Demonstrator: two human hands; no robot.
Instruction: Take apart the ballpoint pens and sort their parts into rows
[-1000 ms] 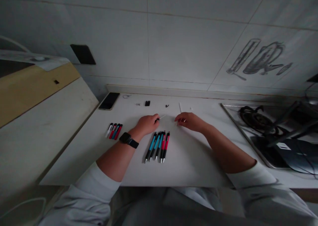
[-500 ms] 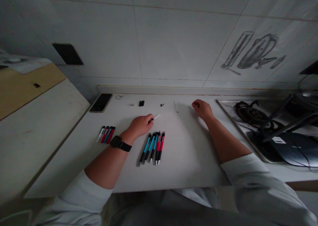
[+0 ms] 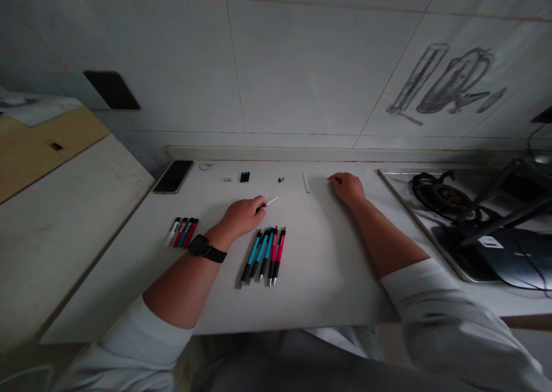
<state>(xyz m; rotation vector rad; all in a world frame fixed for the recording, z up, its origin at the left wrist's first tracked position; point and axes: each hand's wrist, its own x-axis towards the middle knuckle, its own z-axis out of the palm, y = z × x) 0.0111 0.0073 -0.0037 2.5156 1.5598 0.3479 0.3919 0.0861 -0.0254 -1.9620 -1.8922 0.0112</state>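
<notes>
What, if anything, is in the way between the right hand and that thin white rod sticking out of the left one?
One slim white stick lies between the right hand and the thin white rod in the left hand. It rests on the counter, so it would probably hardly hinder hands passing above.

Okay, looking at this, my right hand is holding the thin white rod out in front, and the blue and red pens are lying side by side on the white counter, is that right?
Not quite: the left hand holds the thin white rod, as the head view shows. The blue and red pens do lie side by side on the white counter.
</notes>
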